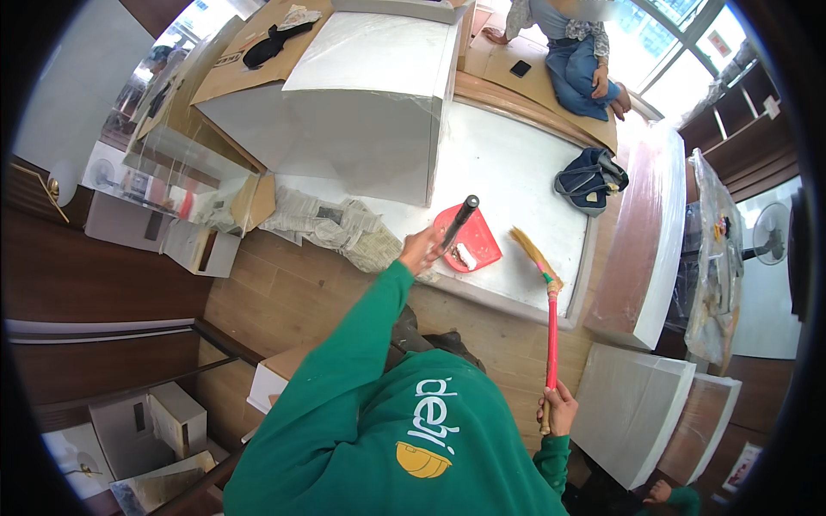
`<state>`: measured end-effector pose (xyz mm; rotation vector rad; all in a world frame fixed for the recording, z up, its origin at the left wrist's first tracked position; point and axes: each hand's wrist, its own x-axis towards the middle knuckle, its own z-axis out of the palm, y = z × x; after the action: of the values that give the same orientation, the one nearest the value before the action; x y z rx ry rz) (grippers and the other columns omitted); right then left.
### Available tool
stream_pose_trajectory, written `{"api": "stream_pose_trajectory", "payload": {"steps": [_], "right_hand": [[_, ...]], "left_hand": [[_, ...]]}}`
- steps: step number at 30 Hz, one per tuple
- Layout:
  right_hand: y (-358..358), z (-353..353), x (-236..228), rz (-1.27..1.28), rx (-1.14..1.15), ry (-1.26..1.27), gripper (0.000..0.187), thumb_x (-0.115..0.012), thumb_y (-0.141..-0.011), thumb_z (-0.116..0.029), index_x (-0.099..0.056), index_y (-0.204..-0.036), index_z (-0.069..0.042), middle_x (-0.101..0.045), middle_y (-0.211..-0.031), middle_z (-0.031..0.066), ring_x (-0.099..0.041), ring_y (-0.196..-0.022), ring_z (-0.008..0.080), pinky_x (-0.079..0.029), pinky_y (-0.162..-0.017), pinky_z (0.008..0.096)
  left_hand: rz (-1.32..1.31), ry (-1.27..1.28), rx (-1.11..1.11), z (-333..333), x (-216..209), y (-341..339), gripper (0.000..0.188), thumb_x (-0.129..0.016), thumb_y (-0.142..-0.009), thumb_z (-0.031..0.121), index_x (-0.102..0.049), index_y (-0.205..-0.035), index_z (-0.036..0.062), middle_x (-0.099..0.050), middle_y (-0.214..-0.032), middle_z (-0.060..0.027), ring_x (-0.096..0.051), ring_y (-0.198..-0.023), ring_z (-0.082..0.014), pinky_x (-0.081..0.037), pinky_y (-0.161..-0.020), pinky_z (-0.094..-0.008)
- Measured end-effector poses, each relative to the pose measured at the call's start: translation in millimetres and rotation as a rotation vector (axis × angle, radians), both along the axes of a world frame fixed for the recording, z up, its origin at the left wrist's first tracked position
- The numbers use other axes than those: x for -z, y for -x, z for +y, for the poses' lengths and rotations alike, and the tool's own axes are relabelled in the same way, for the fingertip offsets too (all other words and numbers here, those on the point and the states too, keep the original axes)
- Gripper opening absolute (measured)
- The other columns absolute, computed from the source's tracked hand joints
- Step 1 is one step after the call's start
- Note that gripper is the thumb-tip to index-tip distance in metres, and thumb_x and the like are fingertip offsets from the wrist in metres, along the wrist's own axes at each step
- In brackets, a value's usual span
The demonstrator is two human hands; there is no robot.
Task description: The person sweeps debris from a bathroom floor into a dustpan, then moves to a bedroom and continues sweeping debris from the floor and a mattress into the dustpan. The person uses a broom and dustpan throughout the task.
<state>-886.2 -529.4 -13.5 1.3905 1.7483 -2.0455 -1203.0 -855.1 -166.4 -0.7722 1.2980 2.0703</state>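
My left hand (420, 249) is wrapped round the dark upright handle of a red dustpan (487, 245). Some white scraps (465, 256) lie in the pan, which is over the white surface (508, 155) ahead of me. At the lower right, my right hand (561, 408) grips the lower end of a hand broom (551, 344) with a red-wrapped handle. Its straw bristles (531, 248) point up and to the left, to the right of the dustpan and apart from it. I cannot tell whether the bristles touch the white surface.
A large white box-shaped unit (370, 129) stands beyond my left hand, with crumpled wrapping (344, 232) at its foot. A dark blue bag (592, 182) sits on the white surface. Behind it another person (572, 64) sits beside a phone (520, 69). Wrapped panels (632, 241) line the right.
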Motion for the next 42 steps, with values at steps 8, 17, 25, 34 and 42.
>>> {"api": "stream_pose_trajectory", "payload": {"steps": [8,17,25,34,42], "right_hand": [[2.8,9.8,27.7,-0.041,0.009,-0.041,0.043,-0.062,-0.080,-0.003,-0.052,-0.122,0.001,-0.055,-0.060,0.0075,-0.051,-0.041,0.0146,-0.040,-0.033,0.0252],[27.3,28.6,9.2,-0.119,-0.099,-0.061,0.037,-0.061,-0.080,-0.004,-0.054,-0.117,0.003,-0.055,-0.060,0.0081,-0.050,-0.038,0.0148,-0.039,-0.032,0.0258],[19.4,26.6,12.4,-0.122,-0.106,-0.074,0.037,-0.061,-0.080,-0.004,-0.054,-0.116,0.004,-0.055,-0.060,0.0093,-0.050,-0.038,0.0160,-0.039,-0.032,0.0270],[10.1,17.9,28.1,-0.041,-0.044,-0.029,0.044,-0.063,-0.078,0.001,-0.049,-0.118,0.009,-0.057,-0.064,0.0103,-0.054,-0.045,0.0166,-0.043,-0.035,0.0280],[0.2,9.3,47.5,0.032,0.009,0.005,0.046,-0.063,-0.076,0.002,-0.048,-0.119,0.010,-0.059,-0.074,0.0103,-0.058,-0.055,0.0166,-0.048,-0.039,0.0298]], "left_hand": [[-0.251,0.654,0.957,-160.3,117.1,-264.8,0.011,-0.057,-0.076,0.006,-0.067,-0.079,0.0017,-0.059,-0.063,-0.0124,-0.053,-0.050,-0.0212,-0.043,-0.047,-0.0359],[-0.518,0.396,0.259,-111.4,90.8,-353.5,0.032,-0.041,-0.088,0.018,-0.064,-0.076,0.0008,-0.057,-0.064,-0.0160,-0.054,-0.053,-0.0259,-0.047,-0.049,-0.0418],[-0.465,0.365,0.149,-109.2,97.6,-336.0,0.031,-0.041,-0.088,0.017,-0.063,-0.076,-0.0002,-0.058,-0.065,-0.0165,-0.055,-0.053,-0.0258,-0.047,-0.049,-0.0415],[-0.462,0.374,0.175,-114.2,105.1,-280.0,0.030,-0.041,-0.088,0.015,-0.063,-0.078,-0.0014,-0.059,-0.067,-0.0170,-0.055,-0.054,-0.0256,-0.048,-0.050,-0.0411],[-0.443,0.401,0.228,-115.0,101.8,-219.7,0.029,-0.041,-0.089,0.014,-0.063,-0.079,-0.0025,-0.059,-0.068,-0.0174,-0.056,-0.054,-0.0255,-0.048,-0.050,-0.0408]]}}
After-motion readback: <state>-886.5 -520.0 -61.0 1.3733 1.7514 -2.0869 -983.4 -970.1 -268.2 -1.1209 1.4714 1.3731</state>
